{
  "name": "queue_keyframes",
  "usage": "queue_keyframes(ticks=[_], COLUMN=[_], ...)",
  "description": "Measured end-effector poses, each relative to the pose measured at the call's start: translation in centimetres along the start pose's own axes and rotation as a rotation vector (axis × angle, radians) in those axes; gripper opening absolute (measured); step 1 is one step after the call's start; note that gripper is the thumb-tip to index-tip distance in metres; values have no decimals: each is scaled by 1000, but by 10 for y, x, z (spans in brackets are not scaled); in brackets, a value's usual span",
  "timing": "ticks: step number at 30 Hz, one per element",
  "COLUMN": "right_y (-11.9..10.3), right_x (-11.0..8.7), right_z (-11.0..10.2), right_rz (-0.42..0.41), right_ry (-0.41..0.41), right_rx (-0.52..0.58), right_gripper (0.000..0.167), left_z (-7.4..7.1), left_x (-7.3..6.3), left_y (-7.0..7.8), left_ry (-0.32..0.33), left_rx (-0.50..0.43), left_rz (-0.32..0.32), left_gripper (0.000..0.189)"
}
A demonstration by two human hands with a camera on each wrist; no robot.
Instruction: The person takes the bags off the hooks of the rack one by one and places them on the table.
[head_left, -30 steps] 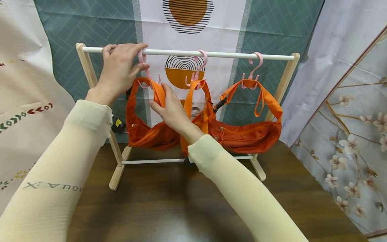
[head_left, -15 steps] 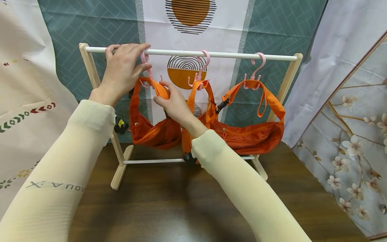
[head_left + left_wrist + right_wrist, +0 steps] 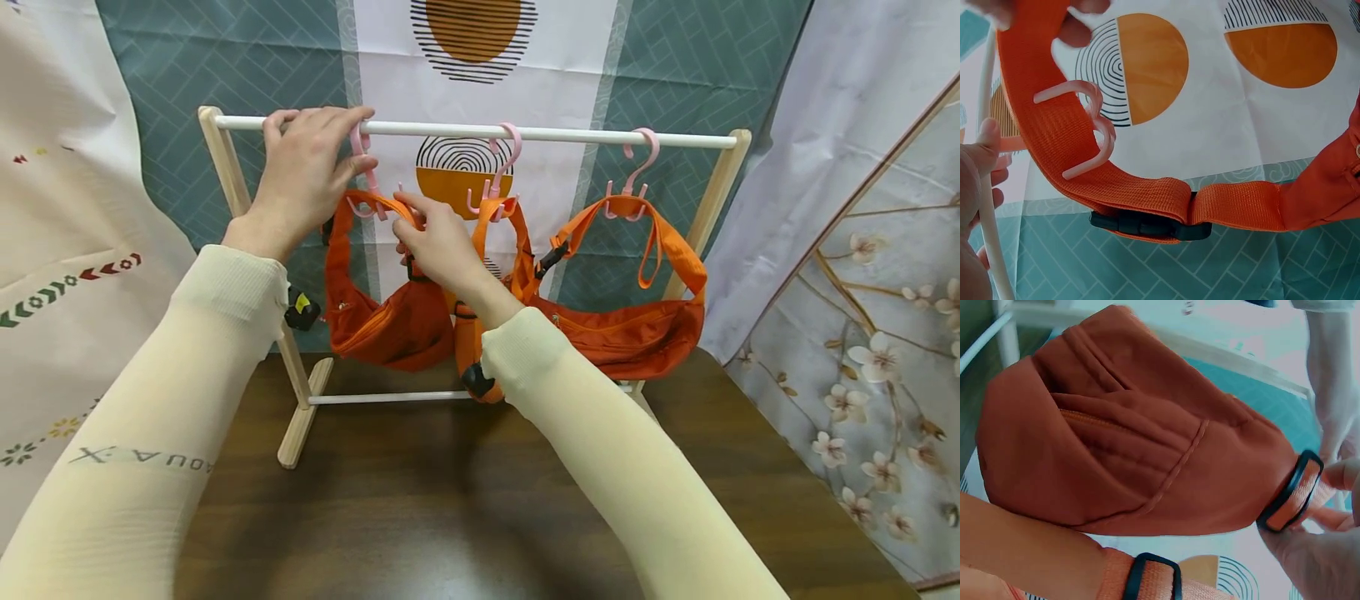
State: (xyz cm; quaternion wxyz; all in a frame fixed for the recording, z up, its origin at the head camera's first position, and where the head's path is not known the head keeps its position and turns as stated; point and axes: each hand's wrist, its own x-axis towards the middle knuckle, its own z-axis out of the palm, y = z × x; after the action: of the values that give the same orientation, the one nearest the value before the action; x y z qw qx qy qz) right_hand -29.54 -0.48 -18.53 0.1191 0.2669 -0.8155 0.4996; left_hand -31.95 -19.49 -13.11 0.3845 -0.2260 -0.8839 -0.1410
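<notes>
My left hand [image 3: 300, 171] is up at the rack's white rail [image 3: 442, 130], fingers over the top and thumb against the stem of the leftmost pink hanger [image 3: 371, 179]. An orange waist bag [image 3: 397, 329] hangs from that hanger by its strap [image 3: 1032, 81], which lies over the small prongs. With its thumb and fingers, my right hand [image 3: 442, 242] pinches the right side of this strap. A black slider [image 3: 1291, 490] sits right by those fingers in the right wrist view. Below the prongs, the left wrist view has a black buckle [image 3: 1147, 225] on the strap.
Farther right, a second orange bag [image 3: 622, 342] hangs from a pink hanger [image 3: 637, 171]. Between them, another orange strap loops over a middle hanger [image 3: 504, 158], partly behind my right forearm. The wooden rack post [image 3: 705, 208] stands on a brown table [image 3: 360, 508], with patterned cloths behind.
My right hand has shifted slightly right, and its fingers have closed further around the strap, bunching it. The left bag's strap is drawn to the right. My left hand keeps its place.
</notes>
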Motion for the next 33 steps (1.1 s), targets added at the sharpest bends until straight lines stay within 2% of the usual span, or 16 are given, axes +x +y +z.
queue_keyframes(ticks=[4,12,19,22,25,28,33], right_y=[-6,-14,-16,-16,-16,-15,-11], right_x=[2,-1,-5,-7,-10,-14,-21], right_z=[-4,-5,-6,-7,-8,-9,-11], right_rz=[-22,-129,-196,-205,-179,-143,-169], right_ry=[-24,-38,-75,-106,-124,-137,-184], right_rx=[165,422,568,588,598,577,520], right_gripper=[47,46,45,45,45,44,46], left_z=[0,-2,-5,-5,-6,-5,-4], left_x=[0,-1,-1,-1,-2,-3,-4], left_y=[1,2,2,1,1,1,1], left_ry=[-5,-9,-21,-30,-39,-46,-51], left_rx=[4,13,8,11,19,21,31], left_rz=[-6,-4,-3,-9,-9,-4,25], left_gripper=[59,56,53,54,56,60,64])
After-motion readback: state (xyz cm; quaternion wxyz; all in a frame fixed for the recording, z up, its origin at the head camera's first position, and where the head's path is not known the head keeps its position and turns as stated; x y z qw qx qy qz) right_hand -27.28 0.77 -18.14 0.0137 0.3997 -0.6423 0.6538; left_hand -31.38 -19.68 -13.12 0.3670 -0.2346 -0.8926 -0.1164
